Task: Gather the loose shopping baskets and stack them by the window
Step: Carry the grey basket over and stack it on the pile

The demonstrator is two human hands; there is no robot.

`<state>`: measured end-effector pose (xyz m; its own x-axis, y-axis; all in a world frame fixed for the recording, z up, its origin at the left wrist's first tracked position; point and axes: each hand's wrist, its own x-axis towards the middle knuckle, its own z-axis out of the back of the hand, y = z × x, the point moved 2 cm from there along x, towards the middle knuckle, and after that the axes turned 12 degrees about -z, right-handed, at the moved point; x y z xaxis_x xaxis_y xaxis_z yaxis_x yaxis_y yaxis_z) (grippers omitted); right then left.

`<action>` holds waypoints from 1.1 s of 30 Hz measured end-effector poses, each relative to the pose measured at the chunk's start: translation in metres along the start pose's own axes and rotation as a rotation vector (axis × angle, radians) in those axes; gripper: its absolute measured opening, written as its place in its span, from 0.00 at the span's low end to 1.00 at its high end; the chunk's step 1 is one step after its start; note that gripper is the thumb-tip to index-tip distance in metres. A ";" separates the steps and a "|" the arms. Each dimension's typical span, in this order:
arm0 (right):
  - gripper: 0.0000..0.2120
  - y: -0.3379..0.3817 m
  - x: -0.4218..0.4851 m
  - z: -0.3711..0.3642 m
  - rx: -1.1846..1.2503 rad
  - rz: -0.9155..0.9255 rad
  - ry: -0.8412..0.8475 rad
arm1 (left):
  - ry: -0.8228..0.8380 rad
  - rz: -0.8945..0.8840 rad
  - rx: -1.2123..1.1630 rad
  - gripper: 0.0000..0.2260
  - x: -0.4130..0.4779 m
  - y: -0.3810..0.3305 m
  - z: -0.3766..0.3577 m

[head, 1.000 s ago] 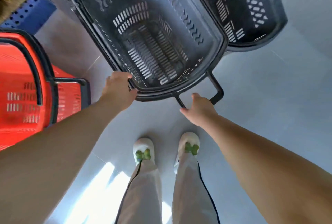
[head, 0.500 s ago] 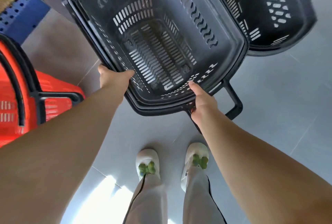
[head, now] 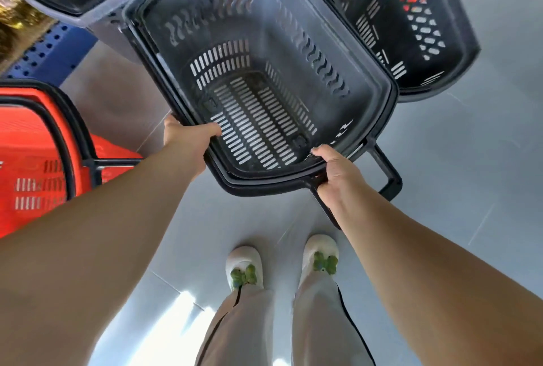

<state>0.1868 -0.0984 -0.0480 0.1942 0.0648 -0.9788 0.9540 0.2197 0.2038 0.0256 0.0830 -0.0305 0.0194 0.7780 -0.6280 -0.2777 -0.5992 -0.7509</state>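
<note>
Both hands — left hand, right hand — clamp the near rim of the black basket at centre frame. It looks nested in another. The red basket at left seems still loose — gathering unfinished.

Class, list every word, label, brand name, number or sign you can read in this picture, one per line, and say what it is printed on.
None can be read.
The black basket held by the left hand and right hand shows only slots, no lettering.
The orange basket and the other black baskets show no print either.
The blurred shelf goods at top left are unreadable.
</note>
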 end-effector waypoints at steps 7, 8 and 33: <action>0.07 -0.009 -0.127 0.029 0.042 -0.010 -0.009 | 0.067 -0.059 0.004 0.24 -0.099 -0.064 0.034; 0.07 -0.010 -0.145 0.034 0.036 -0.003 -0.007 | 0.076 -0.071 -0.004 0.23 -0.116 -0.071 0.039; 0.04 -0.032 -0.420 0.055 -0.448 0.257 0.481 | -0.387 -0.348 -0.375 0.26 -0.385 -0.138 0.198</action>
<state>0.0868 -0.1860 0.3559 0.1798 0.5691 -0.8024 0.6857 0.5124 0.5170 -0.1336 -0.0966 0.3552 -0.3201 0.9088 -0.2677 0.0384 -0.2699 -0.9621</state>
